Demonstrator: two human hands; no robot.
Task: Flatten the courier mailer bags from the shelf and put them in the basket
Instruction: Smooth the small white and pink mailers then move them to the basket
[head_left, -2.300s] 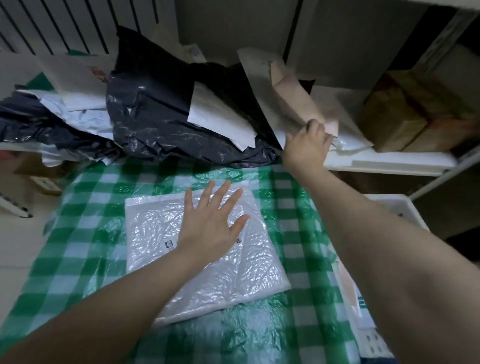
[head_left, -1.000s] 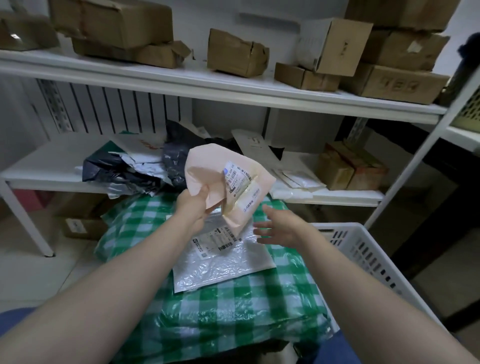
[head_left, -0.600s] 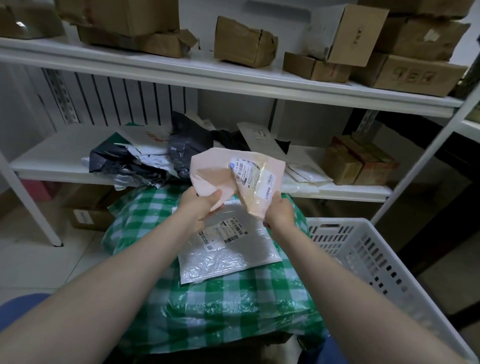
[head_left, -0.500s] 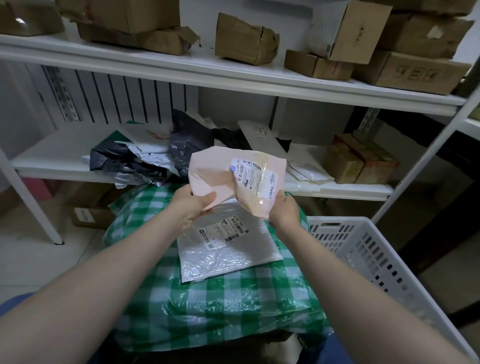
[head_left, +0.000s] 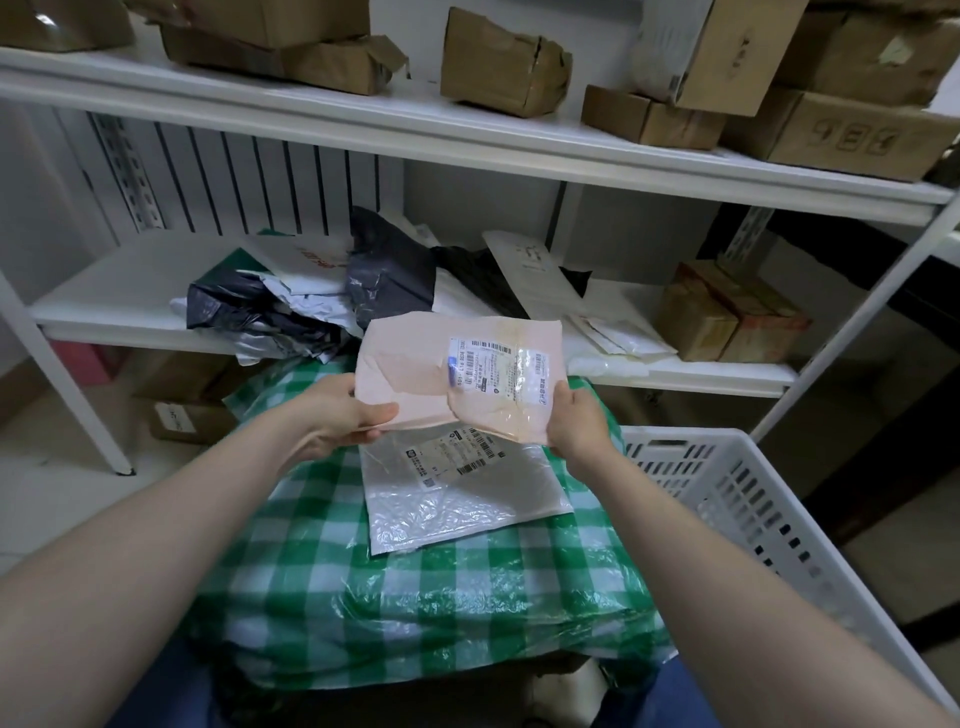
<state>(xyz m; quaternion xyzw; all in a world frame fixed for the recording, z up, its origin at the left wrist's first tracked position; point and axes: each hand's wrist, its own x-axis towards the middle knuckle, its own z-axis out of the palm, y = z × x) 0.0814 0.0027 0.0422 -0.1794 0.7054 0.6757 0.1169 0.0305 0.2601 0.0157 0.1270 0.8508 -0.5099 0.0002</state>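
Above the checked counter (head_left: 322, 571), a pink mailer bag (head_left: 410, 374) held in both hands

Fingers are hidden behind the bag, its label unreadable; the basket (head_left: 727, 467) runs off the right edge. Forearms reach forward: left hand (head_left: 343, 410) pinches the left edge, thumb in front; right hand (head_left: 579, 421) grips the lower right corner. A clear mailer bag (head_left: 467, 499) lies flat on the counter below.

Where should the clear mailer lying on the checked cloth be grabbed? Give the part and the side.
Probably its near right corner, pinched from the right, the basket side. The clear mailer lies flat on the checked cloth, so only an edge can be lifted, and the pink mailer hides its far edge.
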